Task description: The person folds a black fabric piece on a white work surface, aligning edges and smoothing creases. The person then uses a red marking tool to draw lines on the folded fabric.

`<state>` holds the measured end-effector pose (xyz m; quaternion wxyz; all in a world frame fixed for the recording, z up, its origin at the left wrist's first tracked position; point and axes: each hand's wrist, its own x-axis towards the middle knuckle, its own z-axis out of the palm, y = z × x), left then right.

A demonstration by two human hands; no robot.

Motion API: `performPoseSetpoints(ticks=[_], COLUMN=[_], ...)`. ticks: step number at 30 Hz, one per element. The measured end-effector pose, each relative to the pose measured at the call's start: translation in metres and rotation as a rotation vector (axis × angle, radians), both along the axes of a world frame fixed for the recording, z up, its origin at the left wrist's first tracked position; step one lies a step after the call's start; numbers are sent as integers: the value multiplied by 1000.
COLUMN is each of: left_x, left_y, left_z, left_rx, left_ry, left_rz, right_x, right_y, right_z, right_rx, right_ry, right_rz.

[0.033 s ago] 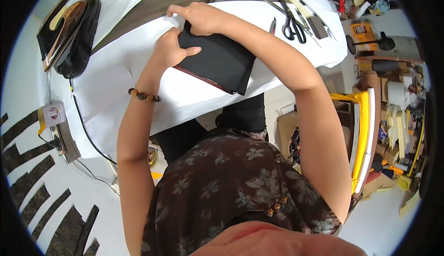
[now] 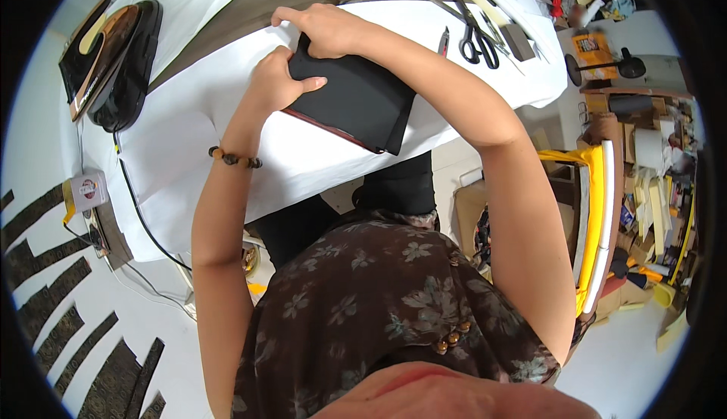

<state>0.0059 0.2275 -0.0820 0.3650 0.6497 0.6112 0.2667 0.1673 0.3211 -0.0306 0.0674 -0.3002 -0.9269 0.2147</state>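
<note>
A flat, dark black piece (image 2: 352,97), with a thin reddish line along its near edge, lies on the white-covered table in front of me. It looks like folded cloth or leather; I cannot tell which. My left hand (image 2: 274,84) grips its left edge, thumb stretched across the top and fingers curled. At the far left corner, my right hand (image 2: 324,31) is bent over the piece, its fingers closed on the edge and partly hidden. The two hands are close together, and the piece's near right corner hangs slightly loose.
An iron (image 2: 95,51) rests on a black stand at the far left, its cord (image 2: 140,207) running down the table's side. Scissors (image 2: 477,44), a small cutter (image 2: 444,42) and a grey block (image 2: 516,42) lie at the far right. Patterned strips (image 2: 57,267) hang or lie at left.
</note>
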Motion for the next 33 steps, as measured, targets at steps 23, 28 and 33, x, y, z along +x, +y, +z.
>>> performPoseSetpoints(ticks=[23,28,33], left_x=[62,54,41], left_y=[-38,-32,-25], left_z=[8,7,12], left_rx=[560,587,613], left_ry=[704,674,676], left_rz=[148,102,-11], right_x=[95,96,96], right_y=[-75,-74,-72], right_z=[-17,-19,-20], right_rx=[-72,-97,-134], right_ry=[295,335,346], right_rz=[-352,-318,-298])
